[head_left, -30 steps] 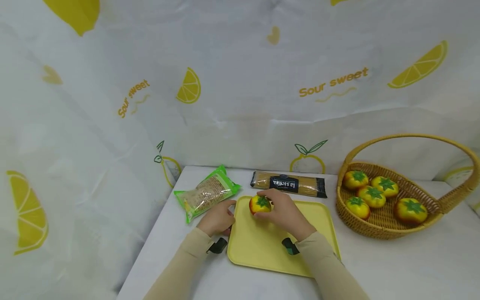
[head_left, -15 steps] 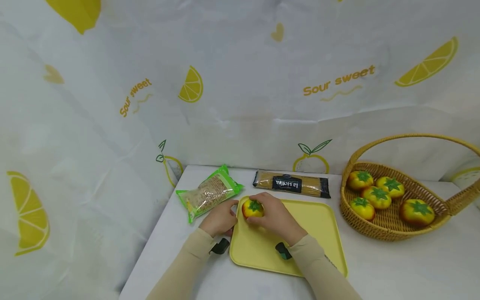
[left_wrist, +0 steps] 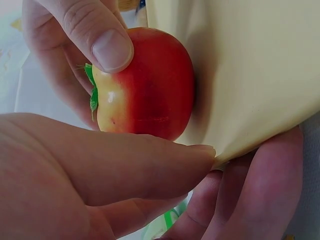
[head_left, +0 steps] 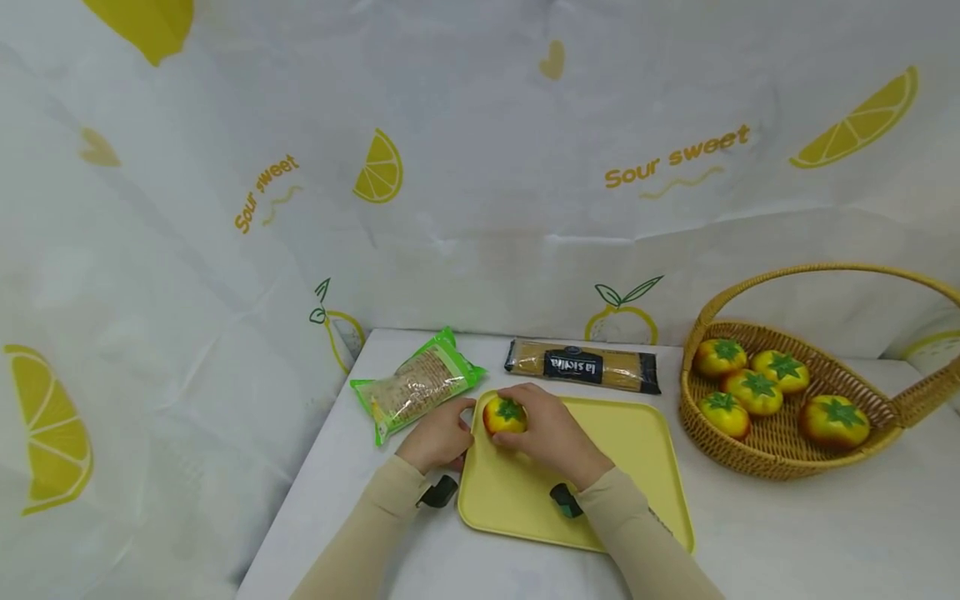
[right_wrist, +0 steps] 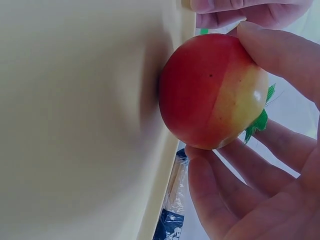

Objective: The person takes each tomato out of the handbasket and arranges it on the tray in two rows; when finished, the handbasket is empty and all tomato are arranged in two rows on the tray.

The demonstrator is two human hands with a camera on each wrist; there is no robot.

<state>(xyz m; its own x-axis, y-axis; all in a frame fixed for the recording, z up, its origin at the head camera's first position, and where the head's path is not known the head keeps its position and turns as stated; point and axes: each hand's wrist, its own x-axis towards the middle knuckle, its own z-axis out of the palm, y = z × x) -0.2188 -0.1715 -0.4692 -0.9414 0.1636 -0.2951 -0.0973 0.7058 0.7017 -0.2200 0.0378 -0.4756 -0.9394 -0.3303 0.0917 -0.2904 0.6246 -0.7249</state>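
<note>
My right hand [head_left: 551,432] holds a tomato-like fruit [head_left: 504,416], red below and yellow above, with a green leafy top. Its thumb and fingers reach around the fruit's sides in the right wrist view. The fruit [right_wrist: 212,92] is at the far left corner of a yellow tray [head_left: 525,500], its red underside facing the tray; whether it touches is hard to tell. My left hand [head_left: 437,437] grips the tray's left edge. In the left wrist view the thumb lies along the rim of the tray [left_wrist: 260,100], with fingers beneath it.
A wicker basket [head_left: 780,467] with a tall handle stands at the right, with several similar fruits [head_left: 834,422] inside. Behind the tray lies a pack of spaghetti [head_left: 581,365]. A green-edged clear food packet [head_left: 418,383] lies left of it. A lemon-print cloth [head_left: 480,167] hangs behind the table.
My right hand has carried the fruit a little left, towards the tray's left rim and the left hand. Over the last half second the hands barely move. The left hand keeps its grip.
</note>
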